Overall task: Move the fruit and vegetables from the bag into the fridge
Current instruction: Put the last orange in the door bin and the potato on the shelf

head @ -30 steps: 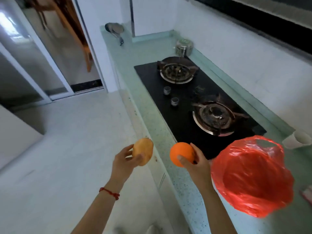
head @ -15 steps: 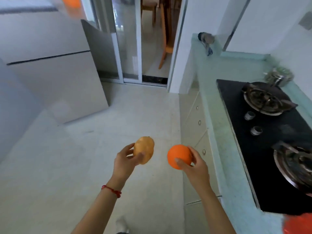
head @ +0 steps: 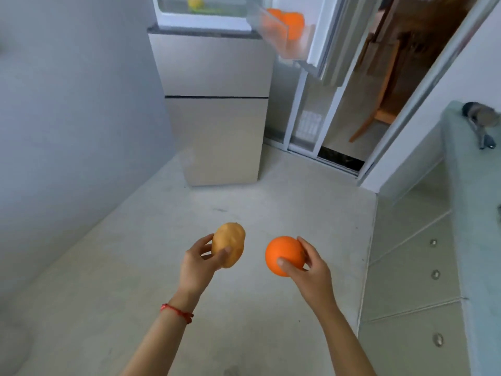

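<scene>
One potato (head: 228, 244) gripped in the left hand (head: 199, 263) and one orange (head: 285, 255) with the right hand (head: 311, 270) fingers curled round it, both held over the floor facing the open fridge (head: 214, 85), whose door shelf (head: 282, 33) holds blurry oranges (can't count), no readable labels anywhere.

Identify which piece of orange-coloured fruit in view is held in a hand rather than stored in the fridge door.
The orange gripped by the right hand, low and in front. The other orange fruit sits in the open fridge door's shelf, at the top.
</scene>
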Available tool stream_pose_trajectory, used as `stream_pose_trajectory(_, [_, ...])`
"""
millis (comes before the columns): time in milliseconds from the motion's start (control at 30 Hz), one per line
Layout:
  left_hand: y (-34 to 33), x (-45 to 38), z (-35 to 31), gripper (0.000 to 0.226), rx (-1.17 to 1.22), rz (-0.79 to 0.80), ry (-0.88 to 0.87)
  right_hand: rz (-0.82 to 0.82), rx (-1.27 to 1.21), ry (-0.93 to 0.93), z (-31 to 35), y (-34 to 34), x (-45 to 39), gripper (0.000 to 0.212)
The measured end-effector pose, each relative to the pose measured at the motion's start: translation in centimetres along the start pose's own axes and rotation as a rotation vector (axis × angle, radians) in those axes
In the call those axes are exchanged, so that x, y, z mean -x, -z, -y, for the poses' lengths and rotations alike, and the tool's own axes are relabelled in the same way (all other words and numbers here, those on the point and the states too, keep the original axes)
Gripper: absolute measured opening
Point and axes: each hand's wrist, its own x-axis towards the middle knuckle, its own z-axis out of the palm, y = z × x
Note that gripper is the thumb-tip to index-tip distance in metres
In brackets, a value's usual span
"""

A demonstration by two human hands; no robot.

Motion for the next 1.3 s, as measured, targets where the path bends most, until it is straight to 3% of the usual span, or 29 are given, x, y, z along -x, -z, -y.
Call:
stream_pose_trajectory(400, [5.6,-10.9,-3.8,0.045,0.083,-0.183,-0.021,0.15,0.041,0.106,7.5,-8.4,-12.2,0.066])
stream_pose_trajectory(833, [6.3,-29.0,-14.2,0.044,0.119,-0.262,-0.129,0.169,-0.026,0.218,18.2,-13.2,-32.0,0.066])
stream_pose_trajectory(1100, [8.3,-38.9,-19.4,0.043,0.106,-0.194,-0.22,0.107,-0.061,0.272,24.3,-16.6,-39.4,0.064])
stream_pose_trajectory(1300, [9.7,-47.6,-24.5,0.052,0.048,-0.028,-0.309,-0.056,-0.104,0.296,28.2,-19.5,-43.8,0.068])
